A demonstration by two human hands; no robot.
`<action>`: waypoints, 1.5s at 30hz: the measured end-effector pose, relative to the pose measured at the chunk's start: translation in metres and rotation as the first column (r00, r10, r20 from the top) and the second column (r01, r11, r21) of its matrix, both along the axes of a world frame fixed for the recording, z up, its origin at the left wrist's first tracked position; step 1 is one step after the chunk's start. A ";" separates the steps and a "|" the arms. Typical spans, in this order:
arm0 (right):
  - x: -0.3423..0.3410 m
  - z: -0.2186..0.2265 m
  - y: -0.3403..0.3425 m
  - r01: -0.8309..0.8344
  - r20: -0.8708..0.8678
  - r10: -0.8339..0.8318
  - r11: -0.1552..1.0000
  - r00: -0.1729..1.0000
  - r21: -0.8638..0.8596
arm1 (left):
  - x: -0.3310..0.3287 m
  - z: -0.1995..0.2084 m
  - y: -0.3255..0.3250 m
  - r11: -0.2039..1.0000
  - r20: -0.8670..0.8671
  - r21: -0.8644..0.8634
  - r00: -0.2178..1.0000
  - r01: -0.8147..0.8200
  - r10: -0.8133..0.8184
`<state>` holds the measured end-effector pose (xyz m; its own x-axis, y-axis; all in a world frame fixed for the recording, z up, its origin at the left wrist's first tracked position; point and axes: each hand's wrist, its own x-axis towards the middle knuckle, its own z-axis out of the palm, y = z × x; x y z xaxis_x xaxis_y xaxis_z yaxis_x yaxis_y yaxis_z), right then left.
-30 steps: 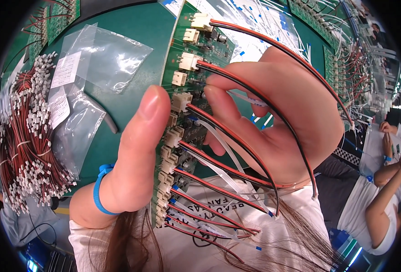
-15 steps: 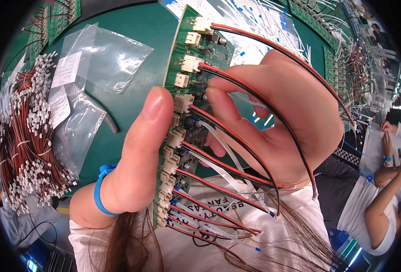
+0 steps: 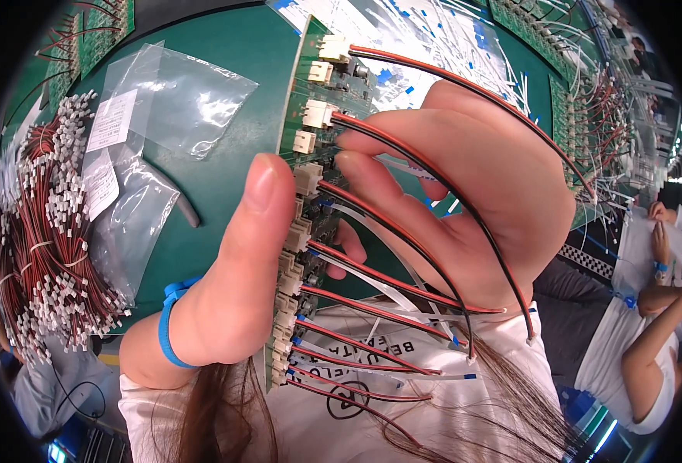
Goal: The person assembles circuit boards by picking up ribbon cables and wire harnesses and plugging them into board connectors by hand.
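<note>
A long green circuit board (image 3: 298,100) stands on edge in front of me, with cream connectors (image 3: 318,114) down its face. Red-and-black wire pairs (image 3: 433,177) run from several of these toward the right. My left hand (image 3: 236,270), a blue band at its wrist, grips the board, thumb along the near edge; its other fingers are mostly behind it. My right hand (image 3: 480,185) pinches thumb and forefinger together at the board's face, on a white flat ribbon cable (image 3: 406,166). The pinched end is hidden. More white ribbon cables (image 3: 364,282) hang from the lower connectors.
Bundled red-and-black wires (image 3: 40,239) with white plugs lie at left, beside clear plastic bags (image 3: 179,100) and a grey tube (image 3: 188,210) on the green mat (image 3: 217,58). Loose white ribbon cables (image 3: 441,46) lie behind. Other wired boards (image 3: 565,116) stand at right, near another person (image 3: 649,332).
The board and my right hand have shifted slightly left. My right fingertips remain pinched at the board's face. A left fingertip shows more plainly past the board, and the lower wires have swung a little.
</note>
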<state>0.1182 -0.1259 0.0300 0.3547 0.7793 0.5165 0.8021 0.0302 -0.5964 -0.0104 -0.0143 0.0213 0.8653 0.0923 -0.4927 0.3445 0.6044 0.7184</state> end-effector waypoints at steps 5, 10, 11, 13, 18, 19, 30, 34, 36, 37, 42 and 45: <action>-0.003 0.001 0.003 0.040 -0.015 -0.040 0.999 0.999 0.020 | -0.001 0.000 0.005 0.997 -0.012 0.035 0.998 0.067 -0.067; -0.002 0.000 0.003 0.029 0.010 -0.029 0.999 1.000 0.020 | -0.001 -0.001 0.004 0.999 -0.017 0.018 0.999 0.048 -0.048; -0.001 -0.002 0.003 0.001 -0.003 -0.001 1.000 1.000 0.004 | 0.000 -0.001 0.004 0.999 -0.017 0.018 0.999 0.049 -0.049; 0.000 -0.004 0.003 -0.025 -0.014 0.025 1.000 1.000 -0.011 | 0.002 -0.002 0.003 0.999 0.008 0.041 1.000 0.022 -0.022; -0.001 -0.009 0.007 0.011 -0.003 -0.010 1.000 1.000 0.016 | 0.004 -0.003 0.004 0.997 0.035 0.028 0.997 0.068 -0.069; -0.002 -0.010 0.007 0.010 -0.001 -0.010 1.000 1.000 0.017 | 0.005 -0.002 0.004 0.998 0.060 0.021 0.996 0.060 -0.061; -0.006 -0.015 0.012 0.051 -0.047 -0.049 0.998 0.998 0.042 | 0.007 -0.002 0.003 0.997 0.166 0.028 0.983 0.070 -0.074; -0.006 -0.017 0.013 0.022 -0.053 -0.019 0.998 0.998 0.061 | 0.004 -0.003 0.006 0.994 0.167 0.071 0.981 0.088 -0.099; -0.004 -0.014 0.012 0.034 0.031 -0.035 0.999 0.999 0.018 | 0.009 0.002 -0.002 0.998 0.117 0.064 0.993 0.006 -0.014; -0.003 -0.015 0.012 0.038 0.034 -0.039 0.999 0.999 0.020 | 0.010 0.005 -0.006 0.995 0.064 0.059 0.995 -0.078 0.074; 0.009 -0.017 0.014 0.014 0.019 -0.015 0.999 1.000 0.032 | 0.010 -0.005 0.004 0.988 -0.013 0.037 0.988 -0.153 0.153; 0.034 -0.013 0.008 0.006 0.100 -0.012 0.998 0.995 0.058 | 0.016 -0.006 0.018 0.919 0.026 -0.118 0.924 -0.377 0.383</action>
